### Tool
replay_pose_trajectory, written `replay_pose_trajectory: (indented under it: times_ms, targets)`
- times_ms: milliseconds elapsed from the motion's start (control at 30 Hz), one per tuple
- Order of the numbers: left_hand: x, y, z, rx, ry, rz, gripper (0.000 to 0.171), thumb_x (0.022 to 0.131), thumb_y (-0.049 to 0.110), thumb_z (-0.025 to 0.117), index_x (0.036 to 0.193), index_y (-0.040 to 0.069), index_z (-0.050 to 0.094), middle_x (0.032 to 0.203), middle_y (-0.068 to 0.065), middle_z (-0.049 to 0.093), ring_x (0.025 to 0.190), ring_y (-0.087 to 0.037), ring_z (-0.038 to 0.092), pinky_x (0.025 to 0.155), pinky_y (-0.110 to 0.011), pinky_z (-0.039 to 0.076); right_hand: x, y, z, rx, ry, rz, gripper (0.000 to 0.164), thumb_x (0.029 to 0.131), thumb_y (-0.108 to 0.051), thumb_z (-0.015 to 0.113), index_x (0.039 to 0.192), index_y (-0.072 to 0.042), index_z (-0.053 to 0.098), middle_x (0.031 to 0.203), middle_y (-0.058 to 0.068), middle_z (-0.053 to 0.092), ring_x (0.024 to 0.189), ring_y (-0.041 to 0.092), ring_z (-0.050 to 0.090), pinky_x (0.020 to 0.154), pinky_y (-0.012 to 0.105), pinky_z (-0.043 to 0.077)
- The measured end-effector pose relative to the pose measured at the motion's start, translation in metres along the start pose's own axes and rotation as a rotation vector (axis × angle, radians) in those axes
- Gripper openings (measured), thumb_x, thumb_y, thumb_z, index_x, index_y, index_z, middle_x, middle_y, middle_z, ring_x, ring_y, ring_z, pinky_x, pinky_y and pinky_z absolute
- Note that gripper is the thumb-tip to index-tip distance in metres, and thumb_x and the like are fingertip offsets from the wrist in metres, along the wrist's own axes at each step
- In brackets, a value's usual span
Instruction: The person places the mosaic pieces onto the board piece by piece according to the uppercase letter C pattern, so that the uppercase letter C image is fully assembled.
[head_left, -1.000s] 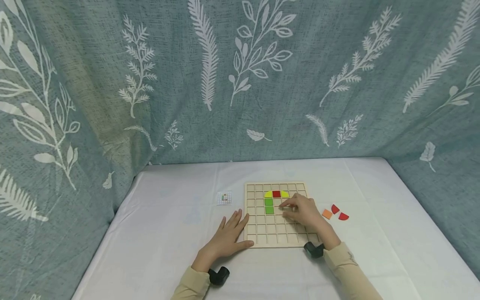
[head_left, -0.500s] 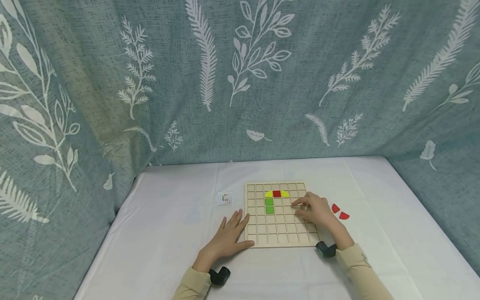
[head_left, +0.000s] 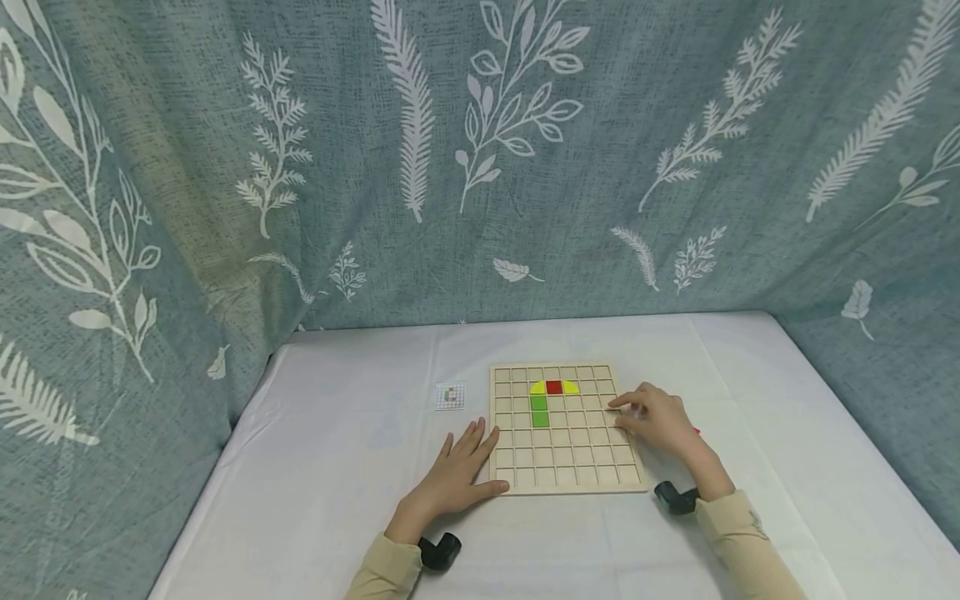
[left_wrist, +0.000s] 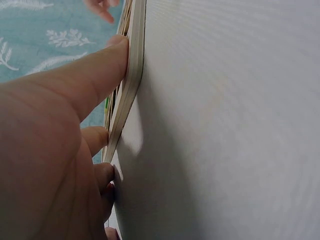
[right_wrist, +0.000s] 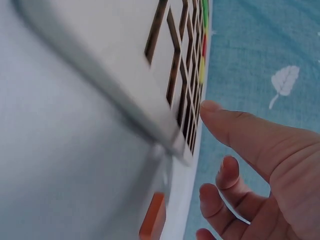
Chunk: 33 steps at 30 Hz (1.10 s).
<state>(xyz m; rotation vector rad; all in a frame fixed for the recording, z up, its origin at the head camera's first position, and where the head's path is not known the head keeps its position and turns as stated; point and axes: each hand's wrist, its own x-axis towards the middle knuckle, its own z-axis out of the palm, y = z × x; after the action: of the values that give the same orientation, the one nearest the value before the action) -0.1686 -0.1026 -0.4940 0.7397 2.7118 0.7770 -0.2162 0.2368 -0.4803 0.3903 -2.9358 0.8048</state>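
A wooden grid board (head_left: 573, 457) lies on the white table. Two green squares (head_left: 539, 411) stand in a column on it, below a row of a red square (head_left: 553, 387) between two yellow pieces (head_left: 571, 387). Fingers spread, my left hand (head_left: 450, 482) rests against the board's left edge and near corner. My right hand (head_left: 660, 421) hovers at the board's right edge, thumb and fingers apart with nothing between them. An orange piece (right_wrist: 153, 217) lies on the table near it in the right wrist view. In the head view the hand hides that piece.
A small printed grid card (head_left: 450, 397) lies left of the board. Just the tip of a red piece (head_left: 697, 431) shows behind my right hand. A patterned blue-green curtain (head_left: 465, 267) stands behind the table.
My right hand has moved right, from above the board's middle to its right edge, covering the orange piece and most of the red ones. The left hand stays in place.
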Motion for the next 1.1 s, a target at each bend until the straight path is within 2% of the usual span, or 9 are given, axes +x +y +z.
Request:
replay_pose_trajectory:
  times_ms: [300, 567, 867, 1100]
  targets:
    - [0.001, 0.0, 0.001, 0.002, -0.002, -0.012, 0.078, 0.087, 0.048, 0.056, 0.147, 0.007, 0.026, 0.153, -0.019, 0.013, 0.142, -0.033, 0.01, 0.112, -0.057, 0.005, -0.006, 0.015, -0.009, -0.035, 0.017, 0.032, 0.024, 0.078, -0.017, 0.074, 0.101, -0.013, 0.071, 0.082, 0.002, 0.056, 0.07, 0.014, 0.046, 0.07, 0.037, 0.032]
    - [0.0, 0.001, 0.001, 0.001, -0.002, -0.014, 0.078, 0.087, 0.047, 0.056, 0.147, 0.007, 0.025, 0.154, -0.019, 0.013, 0.143, -0.033, 0.009, 0.112, -0.057, 0.005, -0.011, 0.028, -0.02, -0.06, 0.005, 0.067, 0.024, 0.08, -0.016, 0.072, 0.103, -0.013, 0.071, 0.08, 0.003, 0.054, 0.066, 0.014, 0.041, 0.069, 0.04, 0.03]
    - [0.0, -0.001, 0.001, 0.009, -0.003, 0.0, 0.079, 0.087, 0.047, 0.057, 0.146, 0.005, 0.026, 0.153, -0.02, 0.014, 0.142, -0.034, 0.011, 0.112, -0.058, 0.006, -0.017, 0.04, -0.032, -0.059, 0.002, 0.073, 0.025, 0.079, -0.019, 0.073, 0.103, -0.012, 0.071, 0.081, 0.004, 0.055, 0.072, 0.017, 0.049, 0.064, 0.036, 0.033]
    - [0.0, 0.0, 0.0, 0.009, 0.002, 0.002, 0.079, 0.087, 0.047, 0.057, 0.146, 0.005, 0.026, 0.153, -0.021, 0.014, 0.142, -0.035, 0.011, 0.112, -0.058, 0.007, -0.021, 0.049, -0.035, -0.051, -0.021, 0.124, 0.026, 0.08, -0.017, 0.071, 0.105, -0.011, 0.07, 0.083, 0.004, 0.054, 0.076, 0.018, 0.048, 0.065, 0.038, 0.031]
